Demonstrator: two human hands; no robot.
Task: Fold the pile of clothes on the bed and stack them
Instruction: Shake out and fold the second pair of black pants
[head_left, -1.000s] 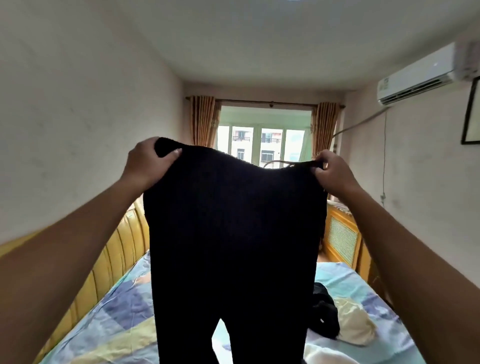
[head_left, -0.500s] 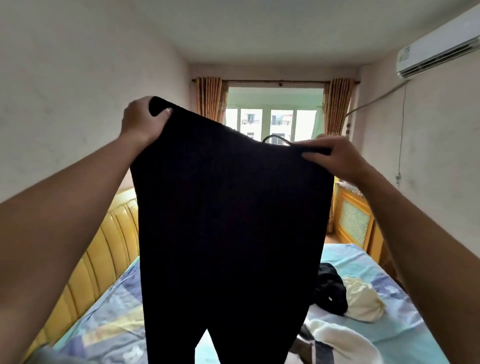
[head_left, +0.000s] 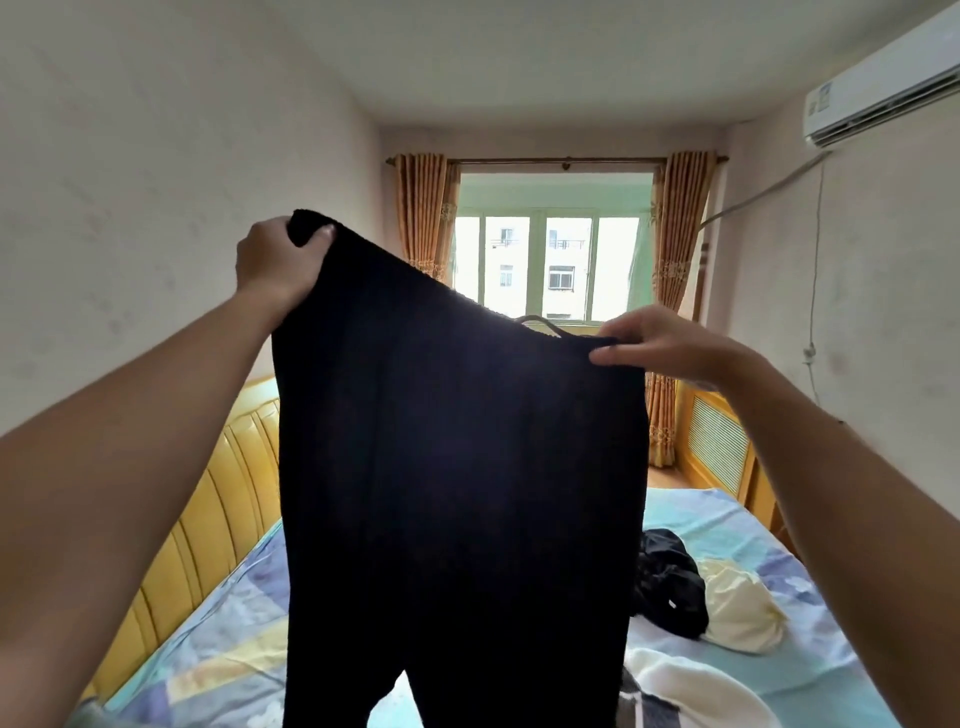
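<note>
Head view: I hold black trousers (head_left: 457, 467) up over the bed (head_left: 810, 670), my left hand (head_left: 278, 265) gripping one waistband corner, my right hand (head_left: 660, 340) pinching the other. More clothes (head_left: 701, 603) lie near the bed's right edge.

We see the bed (head_left: 779, 670) under a patterned sheet of pale blue, lilac and yellow patches, with a yellow padded headboard (head_left: 208, 525) along its left side. On the sheet lie a crumpled black garment (head_left: 667, 587), a cream one (head_left: 743, 610) touching it on the right, and a white striped piece (head_left: 691, 691) nearer us.
</note>
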